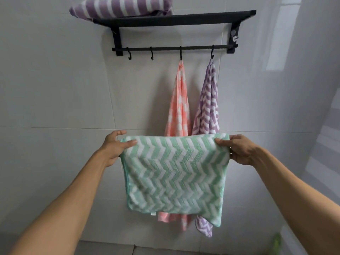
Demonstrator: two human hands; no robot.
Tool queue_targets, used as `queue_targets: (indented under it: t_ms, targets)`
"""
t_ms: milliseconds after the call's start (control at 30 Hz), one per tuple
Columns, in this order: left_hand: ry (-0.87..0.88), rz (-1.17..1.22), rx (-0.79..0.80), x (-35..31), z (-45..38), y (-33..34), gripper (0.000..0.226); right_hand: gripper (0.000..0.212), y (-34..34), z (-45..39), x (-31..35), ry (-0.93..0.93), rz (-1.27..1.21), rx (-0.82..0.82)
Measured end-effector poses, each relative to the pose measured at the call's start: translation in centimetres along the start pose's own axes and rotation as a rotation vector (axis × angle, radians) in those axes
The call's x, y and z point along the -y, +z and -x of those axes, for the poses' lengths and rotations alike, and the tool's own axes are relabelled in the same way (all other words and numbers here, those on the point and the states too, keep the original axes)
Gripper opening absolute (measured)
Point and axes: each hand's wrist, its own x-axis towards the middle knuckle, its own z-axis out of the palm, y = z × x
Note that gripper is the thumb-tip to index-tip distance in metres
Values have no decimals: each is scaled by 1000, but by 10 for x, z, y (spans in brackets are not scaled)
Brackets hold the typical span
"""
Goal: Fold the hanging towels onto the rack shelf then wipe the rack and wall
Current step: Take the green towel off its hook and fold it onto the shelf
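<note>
Hands: your left hand (114, 147) pinches the upper left corner of the green towel (174, 173), thumb on the near face, fingers behind. Your right hand (239, 150) grips the upper right corner the same way, fingers curled over the top edge. The hands are well apart, with the towel stretched between them.

Item 1, green towel: held up in front of the wall (55, 89), below the rack (173, 21) and nearer to you than the hanging towels. Its top edge runs left to right, roughly level; the body hangs straight down from it. It appears doubled, with a rounded fold along the top. The visible shape is close to square, slightly wider than tall. Pattern: mint green and white zigzag chevrons in horizontal bands. Green binding on the left and bottom edges; a small white tag at the bottom edge, left of centre.

Item 2, pink towel (179, 107): hangs from the third hook (180, 53) from the left, long axis vertical, bunched narrow at the top. Pink and white. Its lower part passes behind the green towel and shows again beneath it.

Item 3, purple towel (207, 107): hangs from the rightmost hook (212, 52), just beside the pink one, vertical, purple and white chevrons, tip visible below the green towel.

Item 4, rack: black, wall-mounted, a shelf on top and a rail (174, 47) beneath. Two hooks on the left carry nothing.

Item 5, folded striped towel (119, 6): purple and white, lying on the left end of the shelf, overhanging its left edge.

Item 6, wall: pale glossy tiles.
</note>
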Motion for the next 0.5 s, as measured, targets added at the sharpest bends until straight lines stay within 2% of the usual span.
queue_targets:
  t_ms: [167,267,333,400,500]
  targets:
    - [0,87,-175,-2,2,3,56,49,1,4,0,14,54,-73]
    - [43,42,-229,-9,-5,3,50,56,7,5,1,-7,4,-103]
    - [31,-18,-192,-12,-7,2,48,59,8,4,-1,-30,-41,-123]
    - [10,-76,-97,-14,-5,-2,59,57,7,2,-1,-33,-29,-127]
    - [6,-205,27,-10,-7,-6,75,54,5,3,2,-16,48,-31]
